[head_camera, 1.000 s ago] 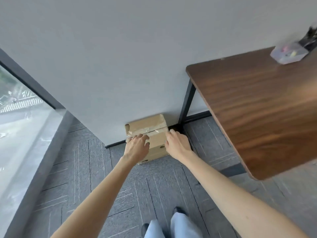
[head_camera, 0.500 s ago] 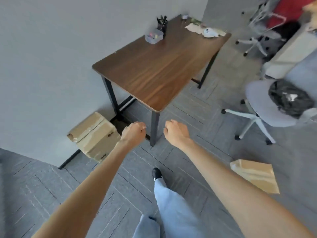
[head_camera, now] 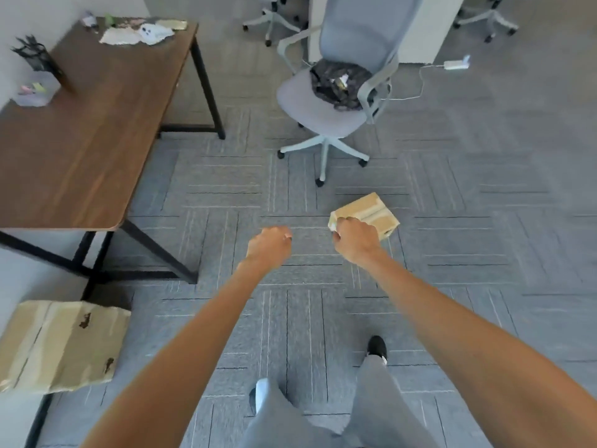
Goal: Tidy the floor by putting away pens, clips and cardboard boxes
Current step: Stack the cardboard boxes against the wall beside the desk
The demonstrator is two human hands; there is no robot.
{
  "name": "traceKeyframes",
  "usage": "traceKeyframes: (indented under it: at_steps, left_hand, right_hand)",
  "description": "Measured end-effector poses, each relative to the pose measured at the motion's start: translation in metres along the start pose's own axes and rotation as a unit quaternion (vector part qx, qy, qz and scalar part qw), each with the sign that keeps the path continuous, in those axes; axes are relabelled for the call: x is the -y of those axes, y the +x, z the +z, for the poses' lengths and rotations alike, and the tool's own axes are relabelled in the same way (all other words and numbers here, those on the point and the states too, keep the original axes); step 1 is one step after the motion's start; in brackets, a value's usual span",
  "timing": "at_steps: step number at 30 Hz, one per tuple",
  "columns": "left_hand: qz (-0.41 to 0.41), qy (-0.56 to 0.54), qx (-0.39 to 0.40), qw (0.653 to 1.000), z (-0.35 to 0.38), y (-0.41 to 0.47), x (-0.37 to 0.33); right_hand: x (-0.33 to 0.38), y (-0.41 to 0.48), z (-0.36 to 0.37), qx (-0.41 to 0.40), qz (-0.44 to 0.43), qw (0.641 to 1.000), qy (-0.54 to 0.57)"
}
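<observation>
Grey carpet-tile floor (head_camera: pixel 290 318) underfoot, person on their feet. Nearest item is a large cardboard box (head_camera: pixel 61 344), taped, lying against the wall just past the leg under the tabletop's (head_camera: pixel 90 140) near end. It looks parked there, so probably dealt with.

Next out is the left hand (head_camera: pixel 269 245), fingers curled under, nothing seen in it. The right hand (head_camera: pixel 355 240) is curled likewise and overlaps the near corner of a small cardboard box (head_camera: pixel 374 211). Cannot tell whether it grips, touches or only hovers over it. That box sits on open carpet, well apart from the tabletop, off its rounded front corner, and looks like the job outstanding.

No loose pens or clips show on the carpet. Farthest, on the tabletop's wall side, stand a black pen holder (head_camera: pixel 34 56) with pens in it and a clear tub (head_camera: pixel 37 92) of small coloured bits, probably clips. That part seems done.
</observation>
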State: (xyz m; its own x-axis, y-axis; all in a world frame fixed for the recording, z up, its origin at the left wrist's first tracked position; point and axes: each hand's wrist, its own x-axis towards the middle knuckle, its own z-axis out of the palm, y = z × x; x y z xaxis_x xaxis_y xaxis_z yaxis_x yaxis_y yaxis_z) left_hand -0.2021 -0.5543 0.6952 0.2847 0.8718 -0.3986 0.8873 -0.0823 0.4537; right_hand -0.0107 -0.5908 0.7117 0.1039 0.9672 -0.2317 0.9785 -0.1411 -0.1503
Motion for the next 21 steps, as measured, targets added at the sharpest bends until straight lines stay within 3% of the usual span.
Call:
traceKeyframes:
  at_steps: [11,21]
  left_hand:
    - [0.018,-0.018,0.033,0.999,0.137,0.137,-0.21]
    - [-0.028,-0.038,0.033,0.998,0.275,0.306,-0.22]
  right_hand:
    - [-0.285,0.069,0.007,0.016,0.076,0.997,0.023]
    - [-0.42,0.181,0.129,0.037,0.092,0.994,0.036]
